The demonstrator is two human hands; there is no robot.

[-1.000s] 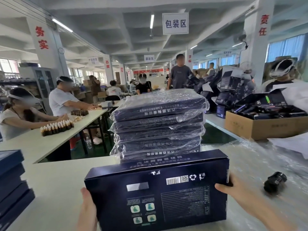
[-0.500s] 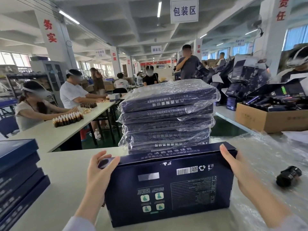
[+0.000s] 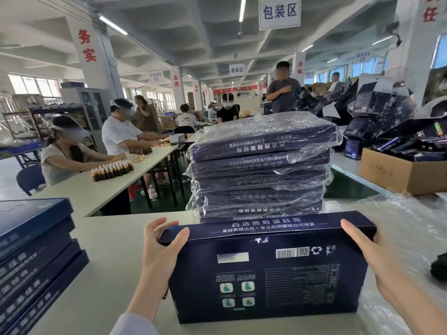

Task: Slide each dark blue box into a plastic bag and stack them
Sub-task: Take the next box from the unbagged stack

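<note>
I hold a dark blue box in front of me, its printed back with barcode and icons facing me, tilted up over the table. My left hand grips its top left corner, thumb on the near face. My right hand holds the right edge, its fingers mostly straight along the side. Right behind the box stands a stack of bagged dark blue boxes, several high, wrapped in clear plastic. A pile of unbagged dark blue boxes sits at the left edge.
Clear plastic bags lie spread over the table to the right, with a small black object on them. A cardboard carton of dark items stands at the back right. People work at a long table with small bottles at the left.
The box has risen slightly and come closer. My left hand moved up from the box's lower left to grip its top left corner; my right hand stays on the right edge.
</note>
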